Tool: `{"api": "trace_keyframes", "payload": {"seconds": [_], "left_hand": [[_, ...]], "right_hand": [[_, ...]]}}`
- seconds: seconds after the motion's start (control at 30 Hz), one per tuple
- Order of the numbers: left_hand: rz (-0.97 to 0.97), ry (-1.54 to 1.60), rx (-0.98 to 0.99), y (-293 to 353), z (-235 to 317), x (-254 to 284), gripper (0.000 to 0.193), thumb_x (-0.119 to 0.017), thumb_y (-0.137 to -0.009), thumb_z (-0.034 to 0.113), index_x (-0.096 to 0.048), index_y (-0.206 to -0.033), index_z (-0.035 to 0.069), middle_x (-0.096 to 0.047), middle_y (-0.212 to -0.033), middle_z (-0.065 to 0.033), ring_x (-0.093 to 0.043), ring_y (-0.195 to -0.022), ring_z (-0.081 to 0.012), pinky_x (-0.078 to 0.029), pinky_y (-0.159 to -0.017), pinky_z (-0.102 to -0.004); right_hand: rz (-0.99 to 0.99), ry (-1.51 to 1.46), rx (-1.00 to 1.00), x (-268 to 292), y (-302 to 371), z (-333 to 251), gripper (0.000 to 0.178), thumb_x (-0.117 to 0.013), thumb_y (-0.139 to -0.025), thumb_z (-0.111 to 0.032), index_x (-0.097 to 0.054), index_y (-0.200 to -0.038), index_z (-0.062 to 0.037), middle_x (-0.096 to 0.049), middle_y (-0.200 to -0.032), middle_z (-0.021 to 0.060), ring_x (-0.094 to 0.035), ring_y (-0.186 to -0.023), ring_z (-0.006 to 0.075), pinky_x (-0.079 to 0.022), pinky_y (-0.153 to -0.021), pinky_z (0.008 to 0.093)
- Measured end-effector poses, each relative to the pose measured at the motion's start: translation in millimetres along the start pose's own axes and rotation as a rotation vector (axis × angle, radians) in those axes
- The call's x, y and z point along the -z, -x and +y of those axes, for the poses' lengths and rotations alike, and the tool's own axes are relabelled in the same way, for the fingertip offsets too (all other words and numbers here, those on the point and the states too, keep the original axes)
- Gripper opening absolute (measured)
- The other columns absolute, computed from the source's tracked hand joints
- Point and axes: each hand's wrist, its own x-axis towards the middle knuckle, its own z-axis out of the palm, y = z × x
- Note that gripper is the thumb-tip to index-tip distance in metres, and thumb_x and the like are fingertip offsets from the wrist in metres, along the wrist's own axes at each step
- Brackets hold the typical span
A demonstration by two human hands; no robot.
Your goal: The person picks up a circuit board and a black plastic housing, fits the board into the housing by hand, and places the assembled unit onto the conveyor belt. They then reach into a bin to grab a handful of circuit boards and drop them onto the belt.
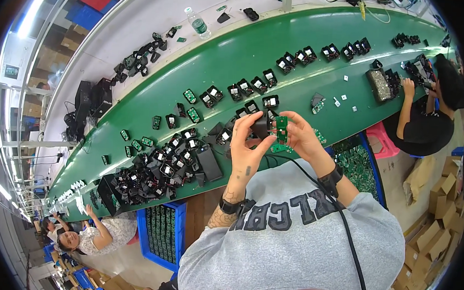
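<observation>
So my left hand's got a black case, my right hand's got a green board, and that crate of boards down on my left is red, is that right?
Not quite: the crate is blue, not red, as the head view shows. The rest stands: left hand on the black case, right hand on the green board.

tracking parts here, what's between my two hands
In the head view, between the left hand and the right hand: a black housing, held by the left, and a green circuit board, held by the right.

Black casings crowd left; bench opens rightward.
</observation>
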Motion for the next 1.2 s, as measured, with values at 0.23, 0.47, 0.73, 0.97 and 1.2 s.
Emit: {"api": "trace_keyframes", "payload": {"seconds": [0.23,0.47,0.73,0.97,1.2], "left_hand": [[-0.017,-0.229,-0.067,0,13,-10,0.056,-0.078,-0.074,0.005,-0.058,-0.126,0.012,-0.046,-0.123,-0.0085,-0.057,-0.106,-0.0182,-0.058,-0.073,-0.0267],[-0.020,-0.255,-0.102,-1,10,-16,0.055,-0.079,-0.073,0.004,-0.060,-0.124,0.013,-0.046,-0.122,-0.0104,-0.059,-0.104,-0.0195,-0.059,-0.069,-0.0266],[-0.008,-0.366,-0.168,0,11,-19,0.054,-0.079,-0.072,0.001,-0.062,-0.122,0.009,-0.046,-0.125,-0.0105,-0.060,-0.103,-0.0189,-0.059,-0.067,-0.0253],[-0.036,-0.353,-0.168,2,10,-22,0.053,-0.078,-0.072,0.000,-0.062,-0.122,0.010,-0.045,-0.126,-0.0113,-0.060,-0.103,-0.0191,-0.059,-0.067,-0.0257],[-0.044,-0.364,-0.152,4,13,-24,0.053,-0.078,-0.072,0.000,-0.061,-0.122,0.010,-0.045,-0.126,-0.0114,-0.060,-0.103,-0.0189,-0.059,-0.068,-0.0259]], "right_hand": [[0.088,0.138,0.080,2,-1,-4,0.038,-0.065,-0.087,-0.009,-0.052,-0.122,-0.0044,-0.064,-0.111,0.0094,-0.065,-0.099,0.0189,-0.055,-0.083,0.0314],[0.068,0.408,0.296,-3,-1,-9,0.034,-0.064,-0.084,-0.002,-0.055,-0.116,-0.0048,-0.063,-0.108,0.0068,-0.064,-0.098,0.0160,-0.054,-0.079,0.0270],[0.208,0.250,0.087,-11,6,-21,0.031,-0.066,-0.085,-0.008,-0.056,-0.115,-0.0069,-0.063,-0.100,0.0011,-0.063,-0.089,0.0103,-0.053,-0.071,0.0203],[0.171,0.256,0.021,-5,4,-22,0.024,-0.065,-0.089,-0.013,-0.059,-0.111,-0.0060,-0.063,-0.095,0.0009,-0.064,-0.079,0.0077,-0.054,-0.066,0.0207],[0.202,0.243,0.015,0,4,-19,0.027,-0.069,-0.087,-0.017,-0.059,-0.109,-0.0033,-0.066,-0.093,0.0047,-0.067,-0.075,0.0129,-0.056,-0.065,0.0240]]}}
